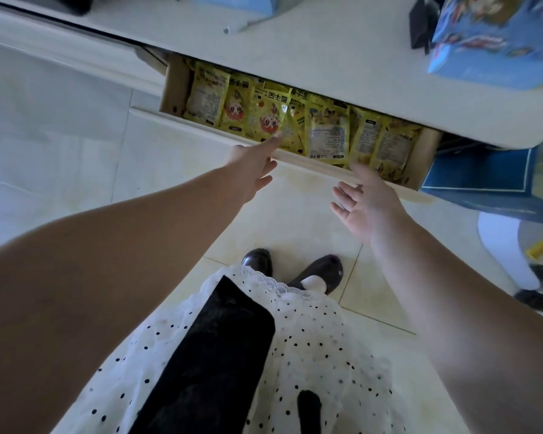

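Drawer (311,166): pulled part-way out from under the counter (326,64), its front rim nearest the person.
Packets (326,136): yellow, packed upright in a row across the whole drawer, some leaning on each other.
Left hand (253,166): fingers straight and loose, holding nothing. The forefinger tip lies at the front rim, against or just over 1 packet; I cannot tell which.
Right hand (365,203): palm open, fingers spread wide, holding nothing. It is just short of the front rim, the thumb nearest it.
Counter: pale top with a blue box (499,48) at its right end.
Floor (295,220): pale tiles, with 2 black shoes (322,270) below the hands.
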The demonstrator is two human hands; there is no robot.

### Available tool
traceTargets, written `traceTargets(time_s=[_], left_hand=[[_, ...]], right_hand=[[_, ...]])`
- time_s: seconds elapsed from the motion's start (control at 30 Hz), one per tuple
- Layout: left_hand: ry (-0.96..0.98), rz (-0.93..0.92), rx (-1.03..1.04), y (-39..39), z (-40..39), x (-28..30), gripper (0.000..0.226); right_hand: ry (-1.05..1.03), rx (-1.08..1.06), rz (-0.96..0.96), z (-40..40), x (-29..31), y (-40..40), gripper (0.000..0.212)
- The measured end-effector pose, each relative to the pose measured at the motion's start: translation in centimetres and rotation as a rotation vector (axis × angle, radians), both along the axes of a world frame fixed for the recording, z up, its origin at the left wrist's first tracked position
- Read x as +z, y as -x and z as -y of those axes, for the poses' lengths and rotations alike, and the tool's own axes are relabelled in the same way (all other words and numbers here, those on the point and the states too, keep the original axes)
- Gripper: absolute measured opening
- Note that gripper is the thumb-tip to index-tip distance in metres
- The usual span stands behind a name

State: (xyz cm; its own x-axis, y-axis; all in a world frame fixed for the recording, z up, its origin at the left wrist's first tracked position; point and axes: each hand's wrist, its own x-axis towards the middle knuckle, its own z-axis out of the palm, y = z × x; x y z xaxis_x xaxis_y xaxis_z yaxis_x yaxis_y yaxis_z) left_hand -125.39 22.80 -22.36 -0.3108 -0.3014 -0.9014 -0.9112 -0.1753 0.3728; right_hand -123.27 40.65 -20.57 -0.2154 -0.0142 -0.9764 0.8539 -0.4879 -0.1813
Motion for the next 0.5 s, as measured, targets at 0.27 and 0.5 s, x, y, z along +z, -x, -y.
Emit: traceTargets(time_s=[0.27, 0.5], left_hand=[[-0.084, 0.005, 0.012, 3.0, -0.3, 0.7, 0.043], [-0.183, -0.02, -0.029, 7.3, -0.7, 1.4, 0.081]], right_hand=[[-0.017, -0.043, -0.004, 0.2, 0.7, 3.6, 0.092], [-0.018, 0.027, -0.049, -1.2, -0.8, 7.2, 0.092]])
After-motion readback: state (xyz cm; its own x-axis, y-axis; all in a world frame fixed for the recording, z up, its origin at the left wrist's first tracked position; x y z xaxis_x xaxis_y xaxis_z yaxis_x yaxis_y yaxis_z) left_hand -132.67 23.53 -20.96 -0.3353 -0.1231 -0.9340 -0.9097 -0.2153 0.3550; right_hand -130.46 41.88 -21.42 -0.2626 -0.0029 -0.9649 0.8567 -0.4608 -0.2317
